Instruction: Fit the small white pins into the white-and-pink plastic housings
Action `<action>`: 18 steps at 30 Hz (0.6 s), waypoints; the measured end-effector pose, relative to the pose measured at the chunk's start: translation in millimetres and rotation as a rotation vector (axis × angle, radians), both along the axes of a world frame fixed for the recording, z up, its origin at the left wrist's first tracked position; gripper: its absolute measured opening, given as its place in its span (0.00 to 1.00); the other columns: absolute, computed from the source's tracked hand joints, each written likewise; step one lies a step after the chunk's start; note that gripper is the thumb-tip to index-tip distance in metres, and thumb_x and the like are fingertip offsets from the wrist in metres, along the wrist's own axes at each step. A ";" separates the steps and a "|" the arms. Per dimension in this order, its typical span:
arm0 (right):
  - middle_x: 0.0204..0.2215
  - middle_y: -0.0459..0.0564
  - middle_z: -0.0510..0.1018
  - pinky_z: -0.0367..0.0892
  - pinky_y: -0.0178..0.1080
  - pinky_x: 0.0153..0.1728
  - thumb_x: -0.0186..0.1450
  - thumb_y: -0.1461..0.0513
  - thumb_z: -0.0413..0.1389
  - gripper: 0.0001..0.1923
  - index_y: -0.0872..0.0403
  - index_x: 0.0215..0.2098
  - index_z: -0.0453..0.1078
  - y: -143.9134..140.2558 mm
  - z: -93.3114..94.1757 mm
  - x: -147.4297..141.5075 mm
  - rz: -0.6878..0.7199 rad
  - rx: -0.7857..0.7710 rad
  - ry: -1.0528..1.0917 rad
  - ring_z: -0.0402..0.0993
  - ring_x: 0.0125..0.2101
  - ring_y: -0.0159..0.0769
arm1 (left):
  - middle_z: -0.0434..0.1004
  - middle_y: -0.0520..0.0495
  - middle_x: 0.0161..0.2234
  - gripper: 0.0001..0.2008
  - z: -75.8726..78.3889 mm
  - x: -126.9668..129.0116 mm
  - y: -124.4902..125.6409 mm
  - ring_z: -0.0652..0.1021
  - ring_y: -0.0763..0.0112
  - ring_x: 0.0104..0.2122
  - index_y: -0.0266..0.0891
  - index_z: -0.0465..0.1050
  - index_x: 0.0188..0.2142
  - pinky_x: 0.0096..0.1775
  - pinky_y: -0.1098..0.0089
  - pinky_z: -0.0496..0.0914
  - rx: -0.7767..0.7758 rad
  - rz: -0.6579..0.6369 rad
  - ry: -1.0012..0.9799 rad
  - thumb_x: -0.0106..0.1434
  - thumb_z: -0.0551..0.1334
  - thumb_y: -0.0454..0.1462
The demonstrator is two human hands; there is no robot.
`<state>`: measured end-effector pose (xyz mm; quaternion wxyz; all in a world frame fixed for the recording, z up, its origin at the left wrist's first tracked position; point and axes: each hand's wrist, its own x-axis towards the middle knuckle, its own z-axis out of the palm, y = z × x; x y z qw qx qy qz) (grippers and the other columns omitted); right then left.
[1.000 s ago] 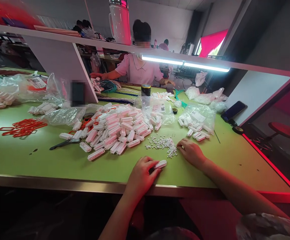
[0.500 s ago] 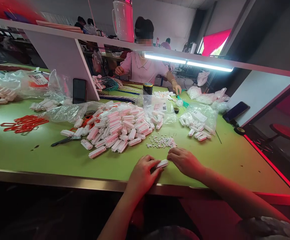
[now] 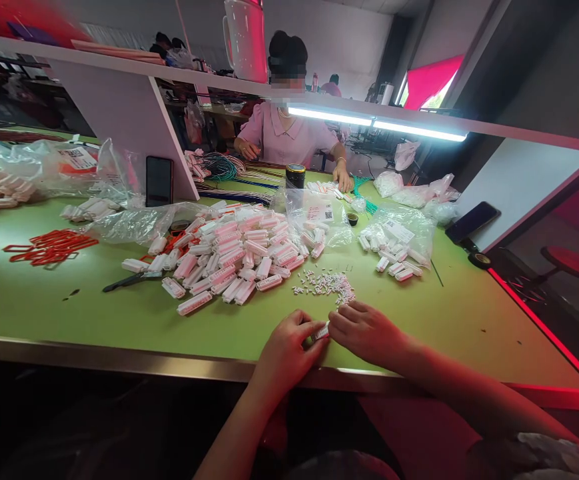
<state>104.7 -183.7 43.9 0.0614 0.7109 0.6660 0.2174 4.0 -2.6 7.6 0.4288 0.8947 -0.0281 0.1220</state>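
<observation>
Near the front edge of the green table, my left hand [image 3: 288,348] grips a small white plastic connector housing [image 3: 321,331] between thumb and fingers. My right hand [image 3: 366,333] is closed in a pinch over the housing's right end and partly covers it. Whatever its fingertips hold is hidden. Just beyond my right hand lies a scatter of tiny white pegs [image 3: 332,285]. A large heap of similar white connector housings [image 3: 234,253] spreads to the left of the pegs.
Dark-handled pliers [image 3: 124,283] and orange loops [image 3: 52,247] lie left. Clear bags [image 3: 409,230] with housings stand right, by a phone [image 3: 473,223] and tape roll [image 3: 480,261]. Another phone [image 3: 159,181] leans against a divider. Opposite, a co-worker [image 3: 289,137] sits beneath a shelf lamp [image 3: 369,123].
My right hand has moved slightly left and down, from beside the housing onto its right end. My left hand keeps its hold. The co-worker's hands have shifted.
</observation>
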 end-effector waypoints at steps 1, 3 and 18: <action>0.31 0.49 0.73 0.56 0.41 0.33 0.72 0.69 0.48 0.12 0.54 0.33 0.69 0.2 -0.3 0.0 0.000 -0.003 0.006 0.64 0.31 0.37 | 0.73 0.48 0.35 0.10 0.0 -0.2 -0.2 0.76 0.67 0.36 0.44 0.81 0.43 0.40 0.68 0.69 0.003 0.001 -0.002 0.65 0.63 0.39; 0.31 0.48 0.73 0.56 0.41 0.33 0.72 0.68 0.49 0.11 0.53 0.33 0.68 -0.3 -0.1 1.1 -0.016 -0.005 0.024 0.64 0.31 0.37 | 0.73 0.48 0.35 0.09 -0.6 -0.4 -0.6 0.76 0.67 0.36 0.44 0.81 0.43 0.40 0.68 0.69 0.004 0.006 -0.004 0.65 0.63 0.39; 0.32 0.48 0.74 0.57 0.41 0.36 0.72 0.66 0.52 0.08 0.54 0.35 0.70 -3.1 -0.5 1.3 -0.097 -0.025 0.092 0.66 0.33 0.38 | 0.74 0.48 0.35 0.09 0.7 -0.8 -1.1 0.76 0.67 0.35 0.44 0.81 0.43 0.39 0.69 0.69 0.020 0.017 -0.003 0.65 0.63 0.40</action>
